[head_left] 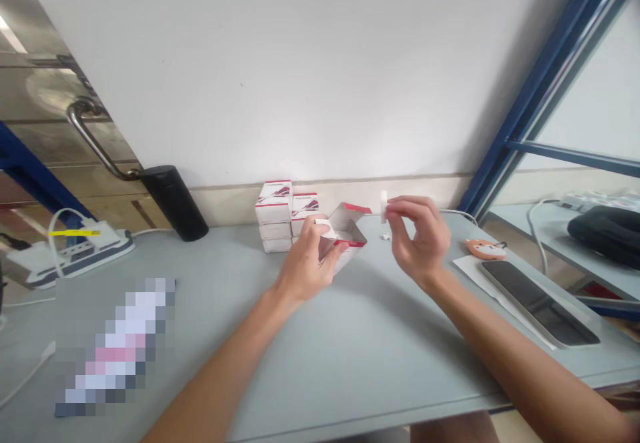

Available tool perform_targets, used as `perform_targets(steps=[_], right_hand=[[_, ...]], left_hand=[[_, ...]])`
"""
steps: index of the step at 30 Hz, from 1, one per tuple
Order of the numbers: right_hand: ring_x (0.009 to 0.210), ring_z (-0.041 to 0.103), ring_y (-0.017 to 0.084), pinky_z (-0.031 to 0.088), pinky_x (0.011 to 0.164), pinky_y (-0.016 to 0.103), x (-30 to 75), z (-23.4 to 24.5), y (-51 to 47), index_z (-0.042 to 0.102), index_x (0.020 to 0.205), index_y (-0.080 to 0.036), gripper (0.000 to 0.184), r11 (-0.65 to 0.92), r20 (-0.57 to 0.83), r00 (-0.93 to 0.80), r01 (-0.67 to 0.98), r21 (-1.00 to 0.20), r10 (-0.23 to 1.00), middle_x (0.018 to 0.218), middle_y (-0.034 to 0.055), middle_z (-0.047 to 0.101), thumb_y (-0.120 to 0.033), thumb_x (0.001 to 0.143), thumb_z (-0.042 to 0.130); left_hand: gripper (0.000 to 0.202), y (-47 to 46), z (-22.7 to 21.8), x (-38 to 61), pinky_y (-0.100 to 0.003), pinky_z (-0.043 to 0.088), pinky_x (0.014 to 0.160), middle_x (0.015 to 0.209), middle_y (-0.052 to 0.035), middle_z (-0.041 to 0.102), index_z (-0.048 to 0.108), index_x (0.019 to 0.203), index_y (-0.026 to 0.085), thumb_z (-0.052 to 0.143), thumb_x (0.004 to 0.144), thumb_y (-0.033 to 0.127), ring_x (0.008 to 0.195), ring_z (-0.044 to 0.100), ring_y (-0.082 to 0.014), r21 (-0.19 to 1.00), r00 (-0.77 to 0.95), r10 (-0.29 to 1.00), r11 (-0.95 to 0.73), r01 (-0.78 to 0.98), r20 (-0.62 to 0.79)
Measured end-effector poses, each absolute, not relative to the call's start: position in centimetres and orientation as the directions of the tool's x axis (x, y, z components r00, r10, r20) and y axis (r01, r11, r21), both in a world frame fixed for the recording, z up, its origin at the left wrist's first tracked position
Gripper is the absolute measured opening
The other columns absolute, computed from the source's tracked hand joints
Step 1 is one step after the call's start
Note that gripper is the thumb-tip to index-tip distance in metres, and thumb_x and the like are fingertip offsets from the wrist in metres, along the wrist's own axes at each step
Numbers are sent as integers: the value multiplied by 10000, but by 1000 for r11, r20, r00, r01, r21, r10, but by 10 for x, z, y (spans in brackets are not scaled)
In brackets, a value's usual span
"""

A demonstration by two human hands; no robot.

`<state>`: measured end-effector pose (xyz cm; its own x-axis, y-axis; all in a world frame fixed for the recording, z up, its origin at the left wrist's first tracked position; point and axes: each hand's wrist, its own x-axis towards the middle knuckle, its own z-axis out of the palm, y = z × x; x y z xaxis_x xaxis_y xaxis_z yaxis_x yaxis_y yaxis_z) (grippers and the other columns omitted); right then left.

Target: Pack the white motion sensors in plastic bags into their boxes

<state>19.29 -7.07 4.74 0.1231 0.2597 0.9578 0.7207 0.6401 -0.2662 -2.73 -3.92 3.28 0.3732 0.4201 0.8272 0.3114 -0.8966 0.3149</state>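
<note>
The box [345,219] looks like thin card, so it should be light, fairly stiff along its folds and easy to crush; a mild pinch on a folded edge seems the best hold. It is white, with red along its flap and rim, and sits tilted and open just right of the stack [274,212], nearer the viewer; I cannot make out any contents. The left hand [309,256] has thumb and fingers clamped on it. Farther right of the stack, the right hand [421,233] pinches a white piece [384,207] upright between thumb and fingertips; it looks light, its stiffness unclear. Tiny white bits [385,237] lie right of the stack, and a phone [540,301] well to its right. Left of the stack stands a black cylinder [175,203].
</note>
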Motion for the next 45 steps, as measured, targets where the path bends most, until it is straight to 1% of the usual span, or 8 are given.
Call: perform_targets(steps=[4,13,19,25,30,34,38,45], right_hand=[[938,750,233,618,784,375,168,40,-83,723,1053,-313,217,682,955,-93,720,-130,281,1044,77,761,-172,1009,564],[949,706,228,545,866,416,177,53,-79,713,959,-266,237,711,832,-296,686,-158,470,952,44,780,-130,1006,525],[1285,642,257,492,1094,469,187,57,-77,662,1321,-289,313,743,811,-244,594,-308,531,1326,69,731,-272,1067,479],[968,713,259,556,864,406,243,29,-39,761,1119,-244,246,152,523,80,910,-385,849,1193,106,727,-255,990,552],[946,714,250,544,842,367,270,8,-20,797,1071,-223,202,31,205,39,945,-326,978,1105,108,735,-224,943,640],[864,708,195,575,805,347,243,27,-32,762,1120,-227,192,235,468,56,809,-539,882,1080,69,730,-239,955,666],[861,704,181,607,833,359,193,49,-64,753,1078,-264,124,657,823,-42,627,-419,566,1064,54,709,-316,981,695],[822,697,163,621,753,317,171,41,-75,723,1205,-312,235,652,855,-81,684,-326,513,1031,42,724,-250,1051,556]], left_hand=[[229,-43,30,-22,-378,538,845,1241,-82,552,422,1176,282,582,1019,238,1067,657,-218,307,426,386,-920,242,818],[262,-37,17,-19,-348,512,837,1137,-67,505,375,1213,264,563,1043,328,958,579,-185,318,340,378,-922,219,861],[299,-29,11,-25,-386,499,956,1223,-93,532,421,1311,258,541,1056,356,1104,577,-220,390,237,467,-868,307,852],[292,-31,18,-29,-395,523,960,1211,-99,516,634,1254,261,407,1098,361,1118,578,-236,409,244,548,-796,446,800],[300,-36,23,-27,-384,548,923,1176,-93,508,668,1178,256,400,1099,364,1070,590,-227,394,254,540,-799,454,803],[263,-37,24,-25,-377,554,913,1183,-92,496,654,1178,250,417,1094,329,1053,592,-218,358,280,520,-807,469,807],[242,-38,22,-23,-379,566,897,1216,-98,472,629,1220,254,429,1086,280,1022,600,-205,305,323,494,-818,488,807],[254,-42,21,-21,-372,593,839,1227,-105,447,628,1231,267,424,1080,275,1057,619,-221,246,368,473,-819,518,800]])
